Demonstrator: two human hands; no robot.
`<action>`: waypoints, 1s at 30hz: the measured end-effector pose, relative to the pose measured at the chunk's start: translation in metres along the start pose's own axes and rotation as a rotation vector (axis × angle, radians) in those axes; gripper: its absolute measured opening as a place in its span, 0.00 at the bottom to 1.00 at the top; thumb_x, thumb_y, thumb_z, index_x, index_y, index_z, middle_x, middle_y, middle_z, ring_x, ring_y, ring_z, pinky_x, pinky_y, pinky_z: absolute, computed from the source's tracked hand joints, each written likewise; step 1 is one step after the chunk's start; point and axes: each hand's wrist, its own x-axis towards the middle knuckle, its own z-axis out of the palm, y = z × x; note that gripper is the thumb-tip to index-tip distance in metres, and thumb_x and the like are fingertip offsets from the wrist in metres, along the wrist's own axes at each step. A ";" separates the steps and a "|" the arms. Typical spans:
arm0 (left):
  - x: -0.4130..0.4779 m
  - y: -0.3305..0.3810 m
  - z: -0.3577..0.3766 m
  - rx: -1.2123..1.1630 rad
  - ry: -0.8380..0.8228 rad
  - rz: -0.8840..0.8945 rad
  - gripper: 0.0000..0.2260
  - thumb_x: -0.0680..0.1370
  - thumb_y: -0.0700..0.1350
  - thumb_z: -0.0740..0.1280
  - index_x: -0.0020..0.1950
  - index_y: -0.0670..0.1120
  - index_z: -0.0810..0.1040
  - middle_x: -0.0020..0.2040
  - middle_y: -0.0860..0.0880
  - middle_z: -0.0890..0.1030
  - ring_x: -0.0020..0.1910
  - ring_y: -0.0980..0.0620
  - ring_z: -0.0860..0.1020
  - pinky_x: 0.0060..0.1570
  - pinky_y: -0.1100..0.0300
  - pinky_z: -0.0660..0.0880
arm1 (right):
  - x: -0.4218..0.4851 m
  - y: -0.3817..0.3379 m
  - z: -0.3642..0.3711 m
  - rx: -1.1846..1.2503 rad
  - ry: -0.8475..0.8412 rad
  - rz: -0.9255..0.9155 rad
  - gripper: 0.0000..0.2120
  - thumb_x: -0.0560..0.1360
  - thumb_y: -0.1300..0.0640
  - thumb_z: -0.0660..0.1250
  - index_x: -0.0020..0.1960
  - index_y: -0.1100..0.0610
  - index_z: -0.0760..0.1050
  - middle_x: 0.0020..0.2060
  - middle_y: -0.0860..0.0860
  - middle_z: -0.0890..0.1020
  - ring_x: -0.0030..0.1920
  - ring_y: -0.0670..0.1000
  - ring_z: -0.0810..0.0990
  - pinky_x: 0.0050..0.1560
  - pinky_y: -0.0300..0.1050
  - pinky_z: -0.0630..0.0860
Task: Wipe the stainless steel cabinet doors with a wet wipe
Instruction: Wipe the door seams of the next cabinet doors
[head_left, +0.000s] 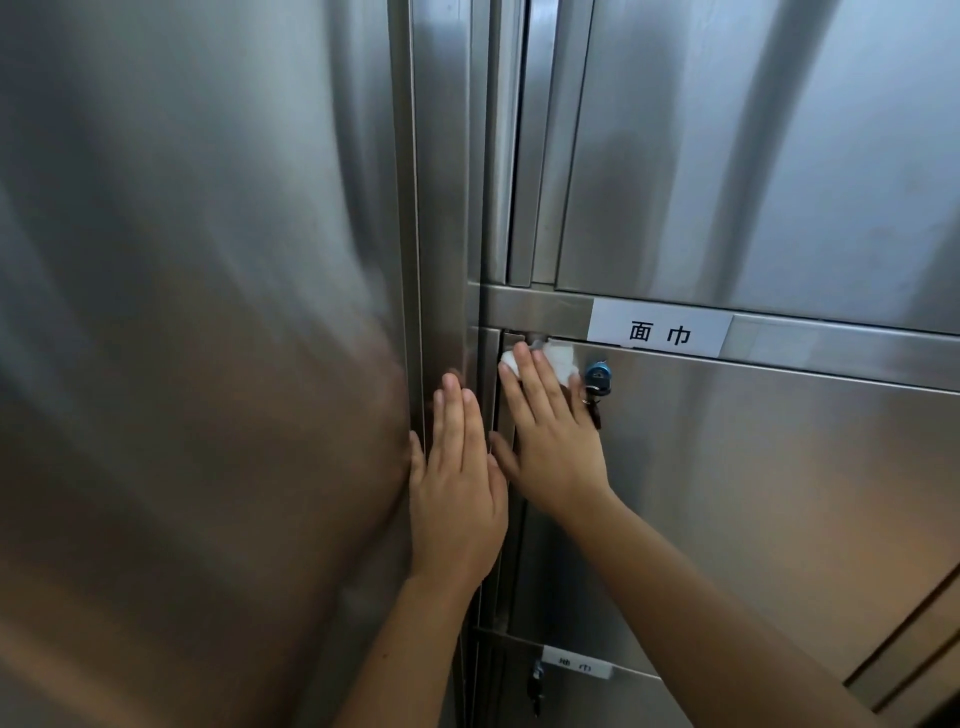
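A white wet wipe (563, 361) lies flat against the top left corner of a stainless steel cabinet door (753, 499). My right hand (550, 441) presses it there with straight fingers, covering most of it. My left hand (457, 493) rests flat and open on the vertical steel frame (447, 260) just left of that door, holding nothing. A second steel door (753, 145) sits above.
A blue lock with a key and hanging key ring (597, 382) sits just right of the wipe. A white label (660, 330) is stuck on the rail above. A large steel panel (197, 312) fills the left. Lower down are another label and lock (535, 686).
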 end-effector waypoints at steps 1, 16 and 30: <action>-0.002 0.001 0.002 -0.009 -0.002 -0.011 0.27 0.77 0.39 0.60 0.73 0.40 0.52 0.75 0.43 0.52 0.73 0.43 0.55 0.66 0.42 0.52 | 0.001 0.001 -0.001 0.006 0.008 -0.002 0.33 0.78 0.45 0.56 0.75 0.55 0.44 0.74 0.51 0.42 0.73 0.51 0.35 0.68 0.51 0.30; -0.037 0.011 0.032 0.070 -0.030 -0.145 0.34 0.72 0.38 0.70 0.73 0.37 0.55 0.74 0.40 0.55 0.72 0.40 0.57 0.63 0.37 0.53 | 0.004 0.021 0.002 -0.021 0.083 -0.155 0.32 0.78 0.45 0.55 0.76 0.58 0.49 0.74 0.54 0.44 0.74 0.52 0.40 0.68 0.50 0.32; -0.050 0.000 0.101 0.221 0.279 -0.134 0.28 0.77 0.52 0.54 0.73 0.37 0.58 0.74 0.37 0.55 0.73 0.43 0.52 0.63 0.36 0.54 | 0.008 0.051 0.031 -0.266 0.373 -0.390 0.34 0.78 0.43 0.53 0.75 0.63 0.52 0.75 0.59 0.50 0.75 0.57 0.49 0.73 0.56 0.44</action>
